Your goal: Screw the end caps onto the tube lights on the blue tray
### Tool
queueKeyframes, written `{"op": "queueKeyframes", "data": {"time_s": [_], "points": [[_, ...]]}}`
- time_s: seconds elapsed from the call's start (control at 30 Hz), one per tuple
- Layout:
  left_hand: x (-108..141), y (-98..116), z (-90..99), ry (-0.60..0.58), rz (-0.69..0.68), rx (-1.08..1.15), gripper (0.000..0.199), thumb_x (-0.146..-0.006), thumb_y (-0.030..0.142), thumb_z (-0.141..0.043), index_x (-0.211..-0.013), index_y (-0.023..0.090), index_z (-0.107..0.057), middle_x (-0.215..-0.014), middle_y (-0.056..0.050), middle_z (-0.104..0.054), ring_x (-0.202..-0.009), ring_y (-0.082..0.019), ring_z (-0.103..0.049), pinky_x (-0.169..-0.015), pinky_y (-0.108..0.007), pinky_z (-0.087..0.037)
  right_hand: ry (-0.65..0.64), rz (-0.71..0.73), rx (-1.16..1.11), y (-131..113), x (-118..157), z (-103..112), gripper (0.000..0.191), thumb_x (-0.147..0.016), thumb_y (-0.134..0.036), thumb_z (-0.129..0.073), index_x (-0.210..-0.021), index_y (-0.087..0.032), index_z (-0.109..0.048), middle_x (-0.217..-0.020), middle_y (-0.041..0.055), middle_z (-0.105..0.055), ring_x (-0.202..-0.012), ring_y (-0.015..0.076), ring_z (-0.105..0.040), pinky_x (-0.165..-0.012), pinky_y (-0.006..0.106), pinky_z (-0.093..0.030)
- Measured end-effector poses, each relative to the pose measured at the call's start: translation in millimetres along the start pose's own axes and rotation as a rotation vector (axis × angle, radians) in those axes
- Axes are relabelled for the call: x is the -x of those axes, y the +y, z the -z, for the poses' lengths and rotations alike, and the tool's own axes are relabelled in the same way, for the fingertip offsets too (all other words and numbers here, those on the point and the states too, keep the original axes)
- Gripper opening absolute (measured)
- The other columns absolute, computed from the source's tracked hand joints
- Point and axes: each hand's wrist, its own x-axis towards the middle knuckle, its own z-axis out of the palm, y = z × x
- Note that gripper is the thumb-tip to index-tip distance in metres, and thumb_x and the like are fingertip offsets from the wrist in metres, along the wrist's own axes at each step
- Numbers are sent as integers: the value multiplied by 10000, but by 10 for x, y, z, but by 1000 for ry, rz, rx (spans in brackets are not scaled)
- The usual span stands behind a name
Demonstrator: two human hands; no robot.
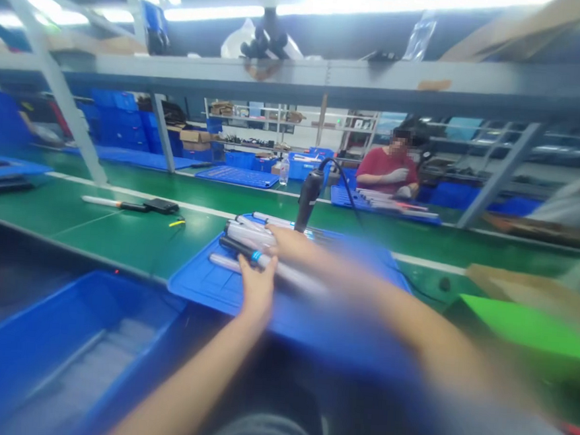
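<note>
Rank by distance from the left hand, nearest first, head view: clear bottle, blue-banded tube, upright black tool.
1. Blue-banded tube: in the left hand.
2. Upright black tool: beyond the hand, to its right.
3. Clear bottle: farthest, ahead.

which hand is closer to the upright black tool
Right: the right hand is by the lower end of the black tool; the left hand is farther off, nearer the wearer.
</note>
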Motion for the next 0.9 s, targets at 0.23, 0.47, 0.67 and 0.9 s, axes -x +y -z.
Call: {"op": "queueKeyframes", "data": {"time_s": [0.23,0.47,0.67,0.9], "points": [[65,-27,393,-54,-259,-855,844,-754,399,-877,-1511,235,-540,-1406,-150,-402,-1363,-358,-516,-1202,-582,-430,59,6,99,43,144,-141,496,-1017,-403,-603,-1468,-200,-564,-1466,157,-660,-1360,334,-636,-1120,457,-515],[27,234,1108,-530,-841,-1474,654,-901,508,-773,-1464,213,-616,-1384,-190,-560,-1313,-390,-504,-1134,-613,-421,8,162,206,32,242,-144,329,-1030,-272,-574,-1334,-170,-643,-1424,147,-686,-1258,303,-681,-1039,415,-555],[-44,465,1242,-810,-1121,-1575,405,-1032,432,-640,-1387,239,-654,-1290,-125,-698,-1305,-320,-566,-1228,-601,-241,-25,249,279,116,239,-201,546,-1042,-303,-588,-1560,-164,-482,-1549,140,-597,-1391,305,-592,-1178,456,-496],[-196,390,1116,-822,-1154,-1401,377,-1057,307,-583,-1425,238,-633,-1235,-120,-683,-1130,-277,-620,-962,-434,-477,17,90,369,203,208,-231,681,-1066,-439,-527,-1636,-108,-355,-1526,225,-576,-1308,376,-636,-1057,536,-578]]}}
